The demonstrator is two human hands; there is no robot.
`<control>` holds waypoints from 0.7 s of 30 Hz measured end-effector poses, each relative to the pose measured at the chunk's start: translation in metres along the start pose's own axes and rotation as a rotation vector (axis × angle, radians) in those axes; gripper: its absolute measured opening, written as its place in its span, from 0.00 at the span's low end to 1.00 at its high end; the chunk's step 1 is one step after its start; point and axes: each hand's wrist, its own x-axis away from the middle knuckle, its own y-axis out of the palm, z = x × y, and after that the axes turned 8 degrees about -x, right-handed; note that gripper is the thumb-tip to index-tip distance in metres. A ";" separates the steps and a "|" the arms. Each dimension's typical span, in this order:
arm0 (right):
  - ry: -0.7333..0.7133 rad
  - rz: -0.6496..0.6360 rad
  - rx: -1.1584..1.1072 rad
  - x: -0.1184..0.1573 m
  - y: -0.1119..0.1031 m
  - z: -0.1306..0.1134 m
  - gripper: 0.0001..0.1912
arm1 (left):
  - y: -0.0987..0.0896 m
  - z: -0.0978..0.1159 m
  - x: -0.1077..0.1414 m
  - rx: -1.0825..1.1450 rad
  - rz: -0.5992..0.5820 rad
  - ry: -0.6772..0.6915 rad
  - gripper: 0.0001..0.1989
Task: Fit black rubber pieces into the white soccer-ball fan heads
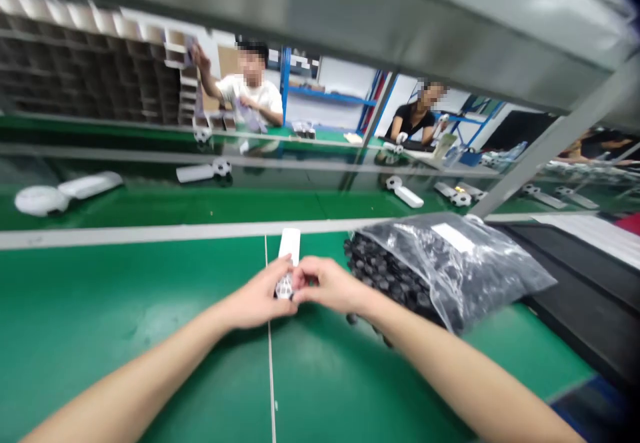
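Note:
A white-handled piece with a round, football-patterned head (285, 287) lies on the green worktop, its handle (289, 244) pointing away from me. My left hand (260, 296) is wrapped around the left side of the patterned head, fingers closed on it. At the head's right edge, my right hand (325, 285) has thumb and fingers pinched together. Whatever may be between those fingertips is hidden. Just right of my right hand, small black round pieces (387, 273) spill from the mouth of a clear plastic bag (480, 266).
Beyond a pale rail (150, 235) runs a green conveyor (310, 206) carrying several similar football-headed pieces (407, 195). A black tray (575, 276) lies at the right. A slanted metal post (550, 143) rises there. Two co-workers (253, 96) sit across the line, with stacked cartons (90, 69) at left.

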 end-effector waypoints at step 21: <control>0.413 0.341 1.181 0.019 -0.045 0.046 0.17 | 0.005 -0.002 -0.012 -0.080 0.041 -0.072 0.20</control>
